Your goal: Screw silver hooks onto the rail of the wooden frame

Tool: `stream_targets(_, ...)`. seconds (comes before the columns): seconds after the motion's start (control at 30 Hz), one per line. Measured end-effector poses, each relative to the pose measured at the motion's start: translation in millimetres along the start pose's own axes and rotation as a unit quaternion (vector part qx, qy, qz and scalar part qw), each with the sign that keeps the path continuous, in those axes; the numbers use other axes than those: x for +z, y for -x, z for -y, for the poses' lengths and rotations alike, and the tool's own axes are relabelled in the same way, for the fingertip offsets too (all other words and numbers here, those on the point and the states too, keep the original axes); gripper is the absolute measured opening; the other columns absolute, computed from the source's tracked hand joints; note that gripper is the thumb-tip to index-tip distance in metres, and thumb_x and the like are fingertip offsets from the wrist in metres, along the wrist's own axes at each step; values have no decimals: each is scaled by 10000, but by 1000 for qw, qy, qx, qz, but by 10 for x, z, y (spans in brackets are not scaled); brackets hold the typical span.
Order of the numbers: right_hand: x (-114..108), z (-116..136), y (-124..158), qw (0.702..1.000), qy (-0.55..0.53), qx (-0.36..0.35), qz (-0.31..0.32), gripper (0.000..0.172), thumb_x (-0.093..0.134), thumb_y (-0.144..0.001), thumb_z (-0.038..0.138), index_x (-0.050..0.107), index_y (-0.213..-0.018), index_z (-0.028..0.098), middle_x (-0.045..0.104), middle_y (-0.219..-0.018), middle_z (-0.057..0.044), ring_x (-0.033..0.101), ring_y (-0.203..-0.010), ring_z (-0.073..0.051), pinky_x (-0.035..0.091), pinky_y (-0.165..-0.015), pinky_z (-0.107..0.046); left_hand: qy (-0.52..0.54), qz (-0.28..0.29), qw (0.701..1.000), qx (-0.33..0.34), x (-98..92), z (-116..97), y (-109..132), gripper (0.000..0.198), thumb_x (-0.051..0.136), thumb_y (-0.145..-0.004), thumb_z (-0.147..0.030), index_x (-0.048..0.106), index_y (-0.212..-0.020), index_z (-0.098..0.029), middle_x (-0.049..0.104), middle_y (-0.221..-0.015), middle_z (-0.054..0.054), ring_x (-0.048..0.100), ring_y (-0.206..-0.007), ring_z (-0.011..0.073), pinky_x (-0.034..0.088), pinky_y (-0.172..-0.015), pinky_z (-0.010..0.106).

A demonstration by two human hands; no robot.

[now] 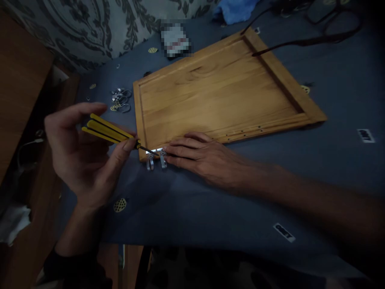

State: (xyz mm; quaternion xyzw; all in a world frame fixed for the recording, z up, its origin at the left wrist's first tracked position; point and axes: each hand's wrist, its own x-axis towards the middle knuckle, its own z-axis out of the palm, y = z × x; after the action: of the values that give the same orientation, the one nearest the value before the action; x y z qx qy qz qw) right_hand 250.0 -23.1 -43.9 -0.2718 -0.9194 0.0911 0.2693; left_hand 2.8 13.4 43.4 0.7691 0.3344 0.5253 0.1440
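My left hand [87, 168] pinches a screwdriver [104, 129] with a yellow-and-black handle between thumb and fingers. Its thin shaft slants down to the right, and the tip meets a small shiny metal fitting with two curved hooks [163, 159] at the near left corner of a wooden framed panel [210, 92]. Whether the tip sits in a screw is too small to tell. My right hand [201, 158] lies flat with fingers stretched along the panel's near edge, fingertips against the right side of the fitting.
Several loose metal hooks [120, 99] lie left of the panel. Behind it stands a small blurred-out box [176, 40], with a blue cloth [234, 10] farther right. A dark cord [300, 41] crosses the panel's far right corner. Patterned dark cloth [228, 224] covers the surface.
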Motion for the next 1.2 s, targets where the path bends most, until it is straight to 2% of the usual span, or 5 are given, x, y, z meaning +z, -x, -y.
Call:
stream_targets(0.23,3,10,1,1000,9,4,-1,408,348,-1111,220,568,-1449,157,615,-1530,-101,469,-1483,-229,317,-1237,-460,-32,26,997,62,65,-13,-3,545,884,-779,-155,714,-1262,-339,562,-1193,27,687,-826,148,707,-584,312)
stream_targets(0.47,9,5,-8,1000,10,5,0,415,328,-1114,230,569,-1443,155,611,-1532,-97,472,-1474,-227,306,-1245,-450,-8,40,999,23,78,-39,22,538,822,-829,-58,682,-1285,-306,522,-1240,44,700,-945,155,751,-758,345)
stream_targets(0.67,-3,14,-8,1000,19,8,3,432,282,-1127,251,560,-1449,182,611,-1530,-77,474,-1473,-218,330,-1230,-441,9,70,990,118,77,75,-22,578,857,-824,-123,653,-1329,-316,487,-1234,-10,742,-882,101,730,-680,299)
stream_targets(1.0,18,8,-4,1000,-3,10,-6,408,431,-1077,178,588,-1453,179,628,-1514,-119,488,-1464,-253,349,-1197,-509,4,67,997,48,59,-61,-22,585,884,-775,-81,706,-1271,-335,577,-1203,34,725,-833,177,713,-584,340)
stream_targets(1.2,40,1,7,1000,-4,11,-17,415,478,-1054,151,598,-1450,189,632,-1516,-106,499,-1458,-247,361,-1190,-500,-8,68,996,64,24,-22,-29,722,937,-718,-104,676,-1341,-359,558,-1288,18,713,-949,186,743,-723,360)
